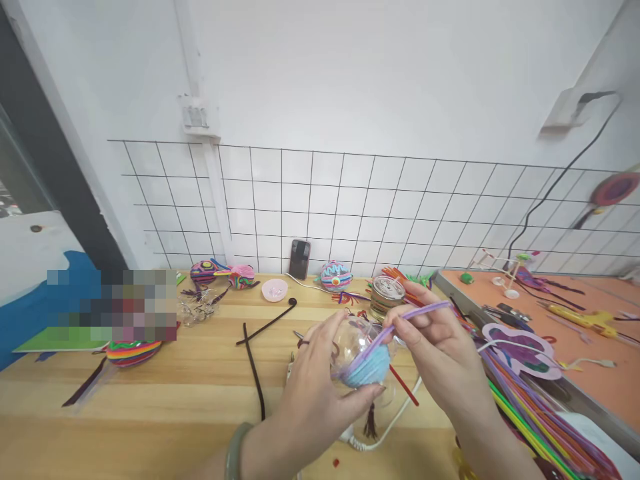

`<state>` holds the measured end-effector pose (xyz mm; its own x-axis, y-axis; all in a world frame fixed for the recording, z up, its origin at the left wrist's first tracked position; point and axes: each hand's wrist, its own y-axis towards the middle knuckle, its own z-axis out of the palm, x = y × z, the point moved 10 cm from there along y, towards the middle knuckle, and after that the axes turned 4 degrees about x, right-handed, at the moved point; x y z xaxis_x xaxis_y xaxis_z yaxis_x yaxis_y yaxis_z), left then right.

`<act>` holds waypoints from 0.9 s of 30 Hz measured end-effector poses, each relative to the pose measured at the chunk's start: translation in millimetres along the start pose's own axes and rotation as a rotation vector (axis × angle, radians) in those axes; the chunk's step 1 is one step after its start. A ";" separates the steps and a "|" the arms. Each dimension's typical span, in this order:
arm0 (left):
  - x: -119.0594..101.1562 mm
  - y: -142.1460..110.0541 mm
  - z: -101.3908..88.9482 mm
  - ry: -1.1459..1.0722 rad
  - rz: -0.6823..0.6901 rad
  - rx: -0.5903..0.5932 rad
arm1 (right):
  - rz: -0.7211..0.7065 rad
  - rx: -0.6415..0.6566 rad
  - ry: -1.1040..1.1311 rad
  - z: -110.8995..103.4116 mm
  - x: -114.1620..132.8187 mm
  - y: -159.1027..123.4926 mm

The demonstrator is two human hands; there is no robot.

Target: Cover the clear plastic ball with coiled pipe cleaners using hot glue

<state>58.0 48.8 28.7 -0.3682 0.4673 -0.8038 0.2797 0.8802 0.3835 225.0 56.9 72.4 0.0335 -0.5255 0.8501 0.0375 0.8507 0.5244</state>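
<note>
My left hand is wrapped round a clear plastic ball whose lower part is covered in rows of light blue pipe cleaner. Along the edge of the blue rows runs a purple pipe cleaner. My right hand pinches it between thumb and fingers, and its free end sticks out to the right. A red pipe cleaner lies just below the ball. Behind my right hand stands a tin can, partly hidden by the fingers.
Black pipe cleaners lie left of my hands. Finished striped balls, a pink dish and a phone line the back. To the right are bundled pipe cleaners and a yellow glue gun. A white cable runs below my hands.
</note>
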 end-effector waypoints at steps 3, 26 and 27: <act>0.4 0.5 -0.7 0.021 0.006 -0.001 | 0.013 0.001 0.020 2.4 -2.8 0.8; 23.7 5.9 8.8 -0.456 -0.108 0.043 | 0.011 -0.012 0.049 11.5 -8.2 -0.6; 24.7 5.9 11.1 -0.500 -0.137 0.061 | 0.015 -0.013 0.061 11.9 -8.0 -1.1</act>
<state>60.4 64.6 6.1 0.0591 0.2381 -0.9694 0.3157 0.9168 0.2445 212.8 60.4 65.6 0.0952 -0.5128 0.8532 0.0494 0.8585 0.5105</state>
